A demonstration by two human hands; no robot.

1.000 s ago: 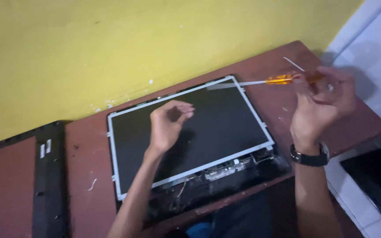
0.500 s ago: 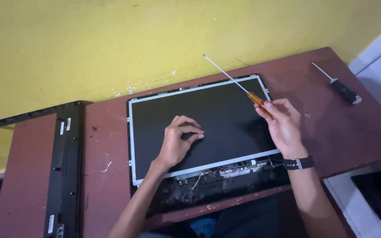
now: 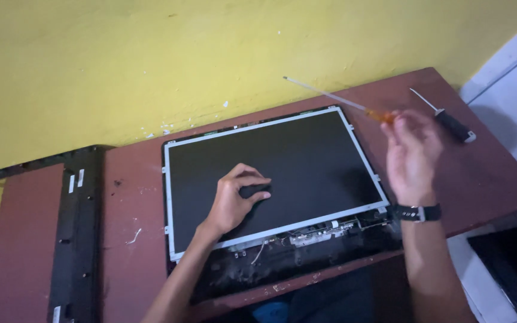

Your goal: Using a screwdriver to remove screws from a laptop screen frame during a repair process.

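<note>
Your left hand [image 3: 234, 200] rests with curled fingers pressed on the dark, glossy flat display panel in its thin silver metal frame [image 3: 273, 170], which lies mid-table on the reddish-brown wooden table [image 3: 486, 179], its far edge near the yellow wall. Press harder and the thin glass could crack. Your right hand [image 3: 411, 152] is closed around the orange-handled screwdriver with a long slim steel shaft [image 3: 336, 96], lifted above the panel's far right corner; a slip could gouge the screen. Bare wires and small connectors [image 3: 312, 236] along the near edge could snag. A black-handled screwdriver [image 3: 447, 119] lies near the table's right edge.
</note>
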